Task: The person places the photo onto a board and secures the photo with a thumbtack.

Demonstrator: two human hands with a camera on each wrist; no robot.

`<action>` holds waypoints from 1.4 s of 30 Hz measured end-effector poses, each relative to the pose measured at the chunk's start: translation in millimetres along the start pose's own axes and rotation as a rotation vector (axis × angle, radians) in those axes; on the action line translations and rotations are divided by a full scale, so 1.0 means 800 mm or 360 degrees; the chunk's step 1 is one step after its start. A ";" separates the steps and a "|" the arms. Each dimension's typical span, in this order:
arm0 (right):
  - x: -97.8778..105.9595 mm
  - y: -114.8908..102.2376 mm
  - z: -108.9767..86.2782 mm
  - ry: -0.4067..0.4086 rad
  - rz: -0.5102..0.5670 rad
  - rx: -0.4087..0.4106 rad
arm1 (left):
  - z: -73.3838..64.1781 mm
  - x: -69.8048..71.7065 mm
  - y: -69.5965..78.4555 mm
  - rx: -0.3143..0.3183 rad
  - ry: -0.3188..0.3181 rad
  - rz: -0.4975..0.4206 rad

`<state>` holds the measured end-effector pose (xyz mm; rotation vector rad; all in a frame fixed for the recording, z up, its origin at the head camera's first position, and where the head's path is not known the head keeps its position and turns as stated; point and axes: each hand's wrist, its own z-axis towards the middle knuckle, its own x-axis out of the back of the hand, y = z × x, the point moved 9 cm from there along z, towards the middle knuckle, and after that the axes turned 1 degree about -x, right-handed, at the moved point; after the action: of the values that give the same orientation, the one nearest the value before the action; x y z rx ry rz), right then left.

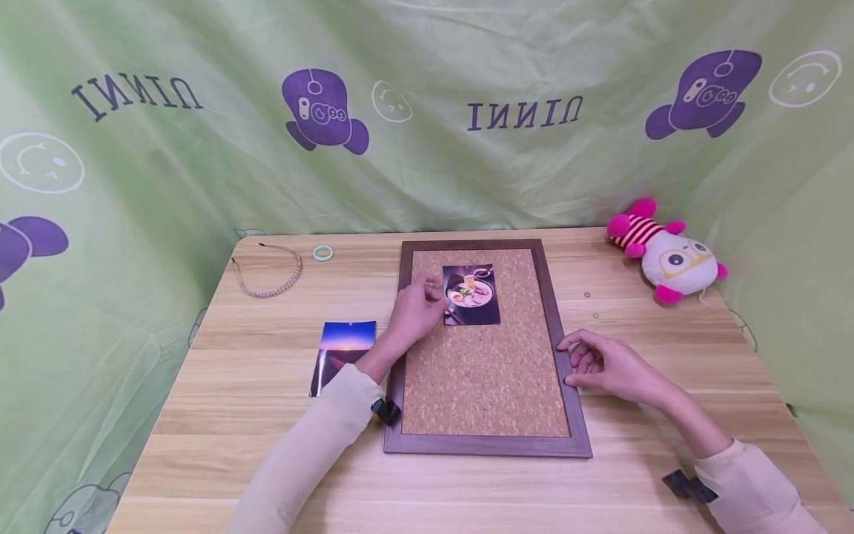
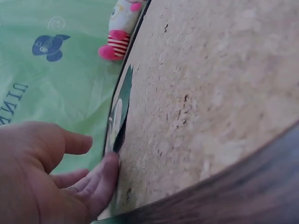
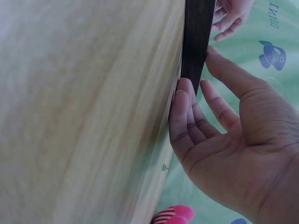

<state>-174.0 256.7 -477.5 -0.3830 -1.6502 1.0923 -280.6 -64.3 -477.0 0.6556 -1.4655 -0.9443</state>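
Cork board (image 1: 487, 386), long axis away; food photo (image 1: 471, 294) just right of nearer, loose left hand (image 1: 416, 308); unclenched right hand (image 1: 611, 365) touches frame (image 1: 487, 445).

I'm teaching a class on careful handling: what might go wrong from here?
I see no pin in the food photo, so the left hand at its edge might nudge it askew.
The right hand rests on the frame of the corkboard; a push could shift both.
The left sleeve partly covers the sunset photo in the head view and might drag it.
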 end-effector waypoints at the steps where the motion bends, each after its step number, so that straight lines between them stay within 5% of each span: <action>1: 0.000 0.000 0.000 -0.0001 0.0003 0.0000 | -0.002 0.002 0.004 -0.0038 0.0001 0.0068; 5: 0.000 0.000 0.000 0.0001 0.0006 0.0003 | -0.002 -0.005 0.003 -0.0189 -0.0090 0.0358; 9: 0.000 0.000 0.000 0.0006 -0.0004 0.0012 | -0.001 -0.021 -0.001 -0.0329 -0.0354 0.0676; 12: -0.001 0.000 0.000 0.0004 -0.0009 0.0018 | -0.007 -0.027 0.005 -0.0385 -0.0575 0.0793; 15: -0.002 0.000 0.001 0.0003 -0.0007 0.0018 | -0.008 -0.031 0.002 -0.0444 -0.0690 0.0872; 23: 0.000 -0.002 0.000 0.0036 -0.0044 0.0038 | -0.008 -0.033 0.001 -0.0563 -0.0759 0.0953; 42: 0.001 -0.006 0.000 0.0010 -0.0063 0.0046 | -0.008 -0.031 0.004 -0.0606 -0.0730 0.1033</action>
<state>-172.8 254.7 -473.4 -0.3335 -1.6281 1.0835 -270.4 -43.0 -488.0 -0.3346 -1.6771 -0.8405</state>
